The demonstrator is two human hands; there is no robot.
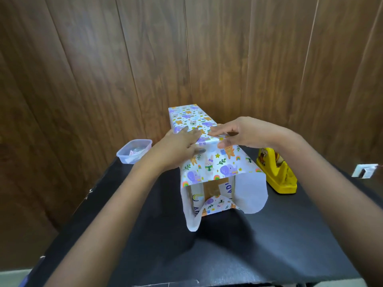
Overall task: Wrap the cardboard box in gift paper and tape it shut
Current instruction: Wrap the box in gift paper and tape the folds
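The box (215, 188), sheathed in gift paper (209, 164), lies lengthwise in the middle of the black table (238, 245), its near end unfolded with brown cardboard showing. The left hand (178, 149) and right hand (246, 132) press flat on top, fingers spread, gripping nothing. A yellow tape dispenser (276, 172) sits toward the right edge, a plastic tub (134, 151) at the far left corner.

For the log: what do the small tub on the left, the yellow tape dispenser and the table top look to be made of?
Tub: clear, slightly frosted plastic; its contents show through the wall. Tape dispenser: glossy yellow moulded plastic, with highlights on its rounded edges. Table top: matt black surface that gives only a dull sheen, probably laminate or painted board; the material under it cannot be told.
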